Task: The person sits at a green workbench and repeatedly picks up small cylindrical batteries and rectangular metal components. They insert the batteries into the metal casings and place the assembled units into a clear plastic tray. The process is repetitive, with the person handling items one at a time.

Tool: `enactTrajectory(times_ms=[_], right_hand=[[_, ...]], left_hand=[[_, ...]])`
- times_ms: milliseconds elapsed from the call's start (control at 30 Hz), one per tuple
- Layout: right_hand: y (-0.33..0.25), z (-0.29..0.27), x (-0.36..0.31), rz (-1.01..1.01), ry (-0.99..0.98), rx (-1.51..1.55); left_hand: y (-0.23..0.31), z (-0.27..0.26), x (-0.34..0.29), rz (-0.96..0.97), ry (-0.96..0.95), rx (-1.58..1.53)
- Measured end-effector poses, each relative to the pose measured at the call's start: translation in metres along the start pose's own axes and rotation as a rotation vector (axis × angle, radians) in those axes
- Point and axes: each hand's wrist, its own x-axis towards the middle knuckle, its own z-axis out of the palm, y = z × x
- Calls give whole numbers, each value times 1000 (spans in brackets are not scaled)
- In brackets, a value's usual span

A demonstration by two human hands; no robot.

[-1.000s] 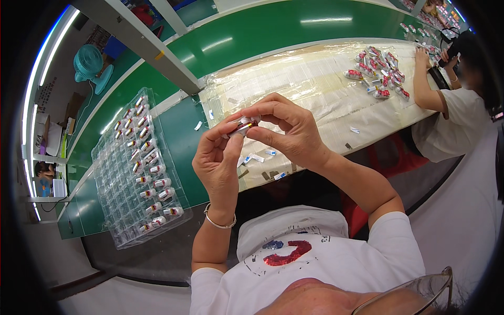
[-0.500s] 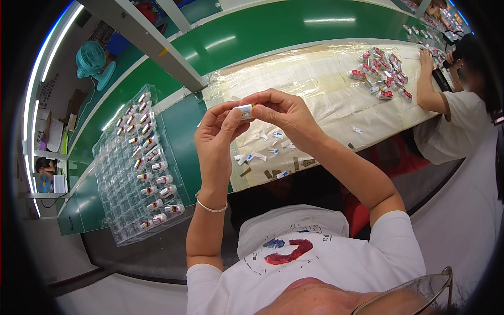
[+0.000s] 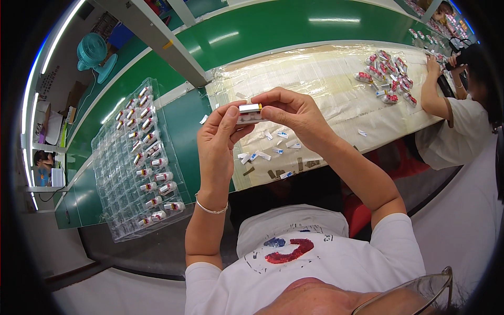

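Observation:
Between the fingertips of both hands is a small clear container (image 3: 250, 117) with whitish contents and a pale strip edged in gold and red along its upper side. My left hand (image 3: 219, 130) pinches its left end between thumb and fingers. At the right end, the thumb and fingers of my right hand (image 3: 292, 113) close on it. The container is held level above the wrapped work surface (image 3: 325, 105). To the left, a clear compartmented tray (image 3: 113, 181) bears many similar small containers (image 3: 158, 163), mostly in its right-hand columns.
Several small white and blue paper strips (image 3: 262, 156) lie below my hands. A heap of red-and-white small containers (image 3: 386, 73) sits farther right, near a co-worker's arm (image 3: 434, 89). A metal post (image 3: 168, 44) rises behind the tray; a turquoise fan (image 3: 92, 50) stands at the far left.
The container has turned between my fingers, so its pale strip with the gold edge now shows on top. Both hands stay closed on it; the view has shifted slightly.

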Motion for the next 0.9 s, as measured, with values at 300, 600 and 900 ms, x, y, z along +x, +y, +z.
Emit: enactTrajectory(times_ms=[300, 600, 900], right_hand=[[-2, 1, -3, 20, 17, 28], [-1, 10, -10, -87, 58, 38], [3, 15, -21, -256, 41, 73]], left_hand=[[-1, 2, -4, 62, 5, 86], [-5, 14, -16, 404, -8, 275], [-9, 16, -22, 619, -2, 520]])
